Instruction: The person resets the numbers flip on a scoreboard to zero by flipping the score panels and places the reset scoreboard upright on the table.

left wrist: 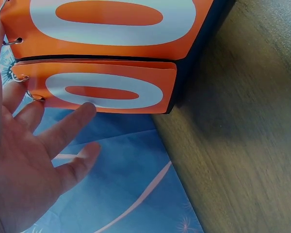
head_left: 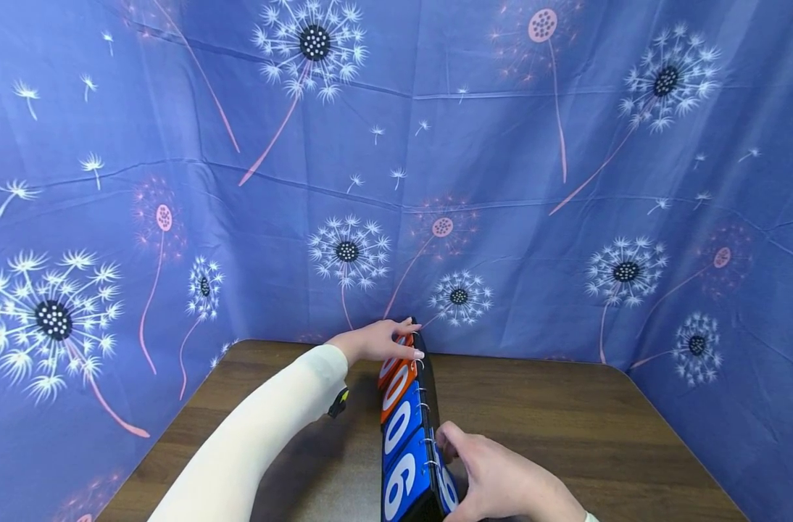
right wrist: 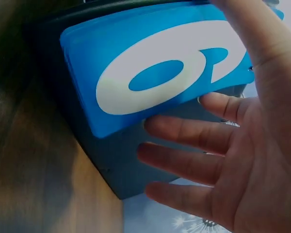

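Observation:
A flip scoreboard with a black stand [head_left: 428, 384] stands lengthwise on the table. Its left face carries orange cards [head_left: 406, 373] at the far end, then a blue card with a 0 [head_left: 401, 429] and a blue card with a 6 [head_left: 406, 482] at the near end. At the far end, my left hand [head_left: 375, 339] reaches over the top edge, fingers spread beside the small orange 0 card [left wrist: 153, 99]. Another blue 6 card [right wrist: 82, 53] hangs on the right face. Close to it is my right hand [head_left: 504, 471], fingers extended and thumb overlapping the card's edge.
The scoreboard stands on a brown wooden table [head_left: 533, 406]. Blue dandelion-printed cloth [head_left: 514, 239] hangs behind and along both sides of the table. Metal rings [head_left: 425, 406] line the scoreboard's top edge.

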Demonstrator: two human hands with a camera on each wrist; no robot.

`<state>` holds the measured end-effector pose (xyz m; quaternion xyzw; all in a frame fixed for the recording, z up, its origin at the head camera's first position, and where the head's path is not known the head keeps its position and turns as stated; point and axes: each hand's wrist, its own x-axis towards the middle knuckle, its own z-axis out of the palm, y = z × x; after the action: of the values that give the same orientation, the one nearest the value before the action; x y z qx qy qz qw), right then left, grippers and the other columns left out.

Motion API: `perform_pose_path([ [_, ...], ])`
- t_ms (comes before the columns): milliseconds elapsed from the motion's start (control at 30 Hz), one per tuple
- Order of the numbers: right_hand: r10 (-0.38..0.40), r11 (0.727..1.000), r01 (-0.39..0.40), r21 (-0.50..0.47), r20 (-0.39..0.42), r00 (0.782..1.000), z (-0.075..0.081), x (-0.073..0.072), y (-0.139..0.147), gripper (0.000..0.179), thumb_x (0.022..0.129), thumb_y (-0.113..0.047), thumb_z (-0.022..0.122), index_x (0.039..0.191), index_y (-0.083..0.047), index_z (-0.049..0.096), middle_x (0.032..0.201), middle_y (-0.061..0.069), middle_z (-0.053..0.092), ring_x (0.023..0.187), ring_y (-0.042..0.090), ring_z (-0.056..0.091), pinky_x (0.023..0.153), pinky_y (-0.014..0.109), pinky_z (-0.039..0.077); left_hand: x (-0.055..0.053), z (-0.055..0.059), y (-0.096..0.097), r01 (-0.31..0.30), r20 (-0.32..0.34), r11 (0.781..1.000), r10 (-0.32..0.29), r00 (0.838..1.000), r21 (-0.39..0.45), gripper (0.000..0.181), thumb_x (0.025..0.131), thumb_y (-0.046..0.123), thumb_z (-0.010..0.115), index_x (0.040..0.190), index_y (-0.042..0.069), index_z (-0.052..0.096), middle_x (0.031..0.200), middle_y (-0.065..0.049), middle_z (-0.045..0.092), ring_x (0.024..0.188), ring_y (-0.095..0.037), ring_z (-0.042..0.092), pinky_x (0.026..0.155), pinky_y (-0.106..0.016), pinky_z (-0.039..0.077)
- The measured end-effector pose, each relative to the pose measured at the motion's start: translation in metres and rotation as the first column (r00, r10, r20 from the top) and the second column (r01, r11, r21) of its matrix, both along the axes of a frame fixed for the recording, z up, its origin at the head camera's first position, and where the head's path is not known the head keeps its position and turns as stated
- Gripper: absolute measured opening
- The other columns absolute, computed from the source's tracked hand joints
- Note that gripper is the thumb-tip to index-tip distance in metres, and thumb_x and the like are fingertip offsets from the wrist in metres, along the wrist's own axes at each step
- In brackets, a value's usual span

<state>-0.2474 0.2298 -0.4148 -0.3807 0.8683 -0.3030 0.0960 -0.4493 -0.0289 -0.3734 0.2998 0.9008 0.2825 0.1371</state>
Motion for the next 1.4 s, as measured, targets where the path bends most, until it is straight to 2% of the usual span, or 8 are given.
perform_pose_path([
  [133, 0.029, 0.999, -0.025, -0.042, 0.090, 0.996, 0.000, -0.002, 0.003, 0.074, 0.074, -0.050, 0.090, 0.129, -0.028, 0.045, 0.115, -0.010, 0.068, 0.104, 0.001, 0.065, 0.086, 0.027, 0.060, -0.001, -0.001, 0.001, 0.016, -0.005, 1.000, -0.016, 1.000, 0.005, 0.088, 0.086, 0.074, 0.064, 0.160, 0.035, 0.036, 0.175, 0.000, 0.014, 0.162, -0.036, 0.011, 0.127, -0.063, 0.018],
  [267, -0.018, 1.000, 0.017, 0.004, 0.135, 0.991, 0.005, -0.002, 0.008, 0.074, 0.075, -0.050, 0.090, 0.133, -0.032, 0.047, 0.116, -0.010, 0.067, 0.103, 0.002, 0.064, 0.087, 0.028, 0.060, -0.003, -0.001, 0.001, 0.017, 0.007, 1.000, -0.017, 1.000, 0.014, 0.089, 0.085, 0.075, 0.065, 0.160, 0.036, 0.036, 0.175, 0.001, 0.013, 0.162, -0.036, 0.010, 0.127, -0.062, 0.018],
  [500, -0.102, 0.991, 0.092, 0.095, 0.107, 0.989, 0.020, 0.000, 0.019, 0.070, 0.069, -0.052, 0.092, 0.128, -0.033, 0.061, 0.114, -0.017, 0.069, 0.105, 0.004, 0.063, 0.087, 0.030, 0.058, -0.003, -0.001, 0.000, 0.013, 0.002, 1.000, -0.013, 1.000, 0.017, 0.091, 0.086, 0.075, 0.065, 0.161, 0.034, 0.035, 0.175, 0.003, 0.013, 0.162, -0.036, 0.008, 0.128, -0.061, 0.016],
  [767, -0.176, 0.977, 0.160, 0.138, 0.109, 0.978, 0.038, 0.006, 0.031, 0.065, 0.072, -0.050, 0.091, 0.127, -0.031, 0.062, 0.117, -0.018, 0.068, 0.104, 0.003, 0.063, 0.087, 0.030, 0.058, -0.001, -0.002, 0.000, 0.009, -0.001, 1.000, -0.009, 1.000, 0.009, 0.086, 0.087, 0.074, 0.063, 0.160, 0.039, 0.034, 0.175, 0.003, 0.012, 0.162, -0.034, 0.009, 0.129, -0.060, 0.017],
  [900, -0.167, 0.979, 0.159, 0.124, 0.051, 0.985, 0.048, 0.011, 0.040, 0.063, 0.076, -0.050, 0.087, 0.130, -0.028, 0.064, 0.117, -0.016, 0.069, 0.101, 0.001, 0.060, 0.082, 0.025, 0.054, -0.002, -0.003, 0.000, 0.007, -0.006, 1.000, -0.007, 1.000, 0.007, 0.081, 0.088, 0.073, 0.063, 0.158, 0.045, 0.034, 0.175, 0.003, 0.013, 0.163, -0.033, 0.009, 0.129, -0.058, 0.018],
  [1000, -0.170, 0.981, 0.173, 0.092, -0.048, 0.984, 0.059, 0.016, 0.048, 0.059, 0.081, -0.049, 0.083, 0.133, -0.029, 0.064, 0.119, -0.016, 0.068, 0.102, 0.001, 0.059, 0.080, 0.023, 0.051, -0.002, -0.003, 0.000, 0.007, -0.010, 1.000, -0.007, 1.000, 0.000, 0.084, 0.088, 0.074, 0.063, 0.160, 0.042, 0.033, 0.175, 0.003, 0.012, 0.162, -0.033, 0.009, 0.128, -0.059, 0.019],
  [1200, -0.171, 0.983, 0.181, 0.015, -0.254, 0.952, 0.085, 0.026, 0.057, 0.050, 0.087, -0.047, 0.080, 0.133, -0.038, 0.062, 0.124, -0.021, 0.064, 0.107, 0.002, 0.055, 0.081, 0.024, 0.049, -0.002, -0.002, 0.001, 0.001, -0.026, 1.000, -0.001, 1.000, -0.021, 0.089, 0.087, 0.076, 0.062, 0.161, 0.037, 0.033, 0.175, 0.005, 0.013, 0.162, -0.034, 0.011, 0.127, -0.061, 0.020],
  [1400, -0.151, 0.989, 0.143, -0.047, -0.293, 0.944, 0.112, 0.028, 0.046, 0.063, 0.085, -0.042, 0.083, 0.141, -0.042, 0.053, 0.131, -0.017, 0.061, 0.110, 0.003, 0.056, 0.082, 0.024, 0.053, -0.002, -0.002, 0.001, -0.007, -0.022, 1.000, 0.006, 1.000, -0.022, 0.088, 0.087, 0.075, 0.062, 0.161, 0.037, 0.034, 0.175, 0.005, 0.014, 0.162, -0.033, 0.012, 0.127, -0.062, 0.021],
])
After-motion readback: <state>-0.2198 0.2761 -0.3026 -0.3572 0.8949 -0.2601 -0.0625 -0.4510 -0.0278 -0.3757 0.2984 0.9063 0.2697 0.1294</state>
